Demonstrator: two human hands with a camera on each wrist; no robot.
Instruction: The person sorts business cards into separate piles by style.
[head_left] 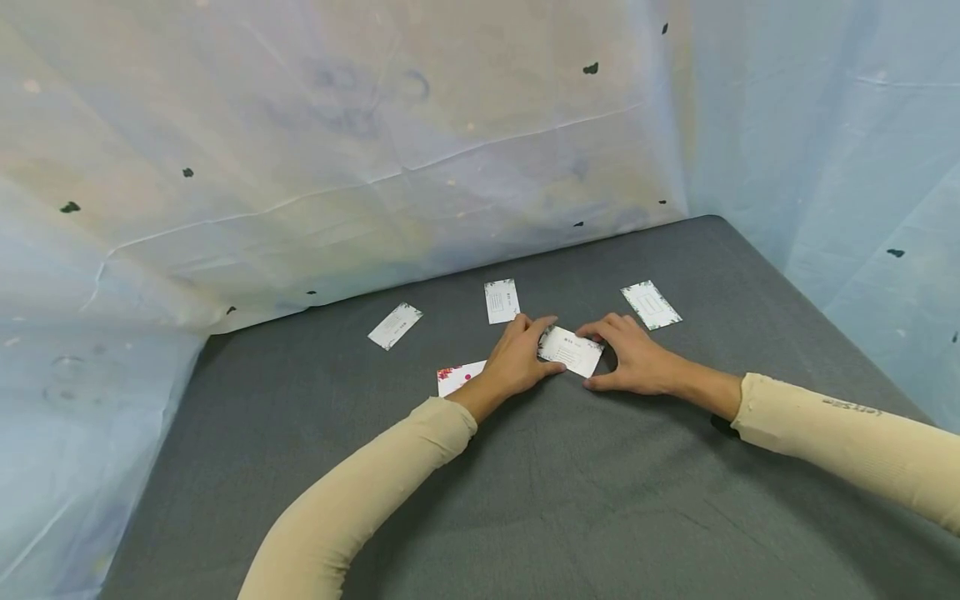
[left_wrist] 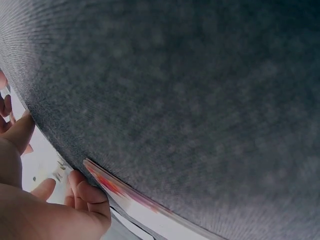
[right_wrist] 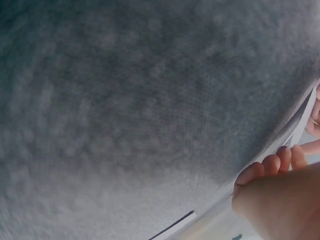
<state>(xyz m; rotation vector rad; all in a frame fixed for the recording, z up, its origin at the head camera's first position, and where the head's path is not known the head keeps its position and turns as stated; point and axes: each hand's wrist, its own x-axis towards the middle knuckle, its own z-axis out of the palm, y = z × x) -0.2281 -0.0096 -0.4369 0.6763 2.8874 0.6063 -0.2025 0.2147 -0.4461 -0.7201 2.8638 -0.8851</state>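
Held card [head_left: 573,351] sits just right of centre in the head view, printed side up, between both hands. Left hand [head_left: 517,358] pinches its left end: index finger at the upper-left corner, thumb at the lower edge. Right hand [head_left: 633,358] is curled round the right end, index at the upper-right corner, thumb by the lower-right one. How hard either squeezes, can't tell. Can't tell either whether the card is fully clear of the grey surface [head_left: 600,500].

Handling, my read: very light, fairly stiff for paper, will bend or crease if the ends are pushed inward. Face probably a bit slick; lying flat it'd be awkward to get a nail under. Best hold is by the edges or opposite corners — light pinch, keep off the print.

Count: five card items visible. One in hand. Three loose white ones with dark leafy corners: left card [head_left: 395,326] left of centre, slanted; upper card [head_left: 502,301] above the left hand, near upright in frame; right card [head_left: 651,305] above the right hand, tilted. Plus one red-printed card [head_left: 456,377], partly under the left wrist — its edge looks thick in the left wrist view, maybe a stack, sheets not countable. Two hands, two cream sleeves [head_left: 840,433].
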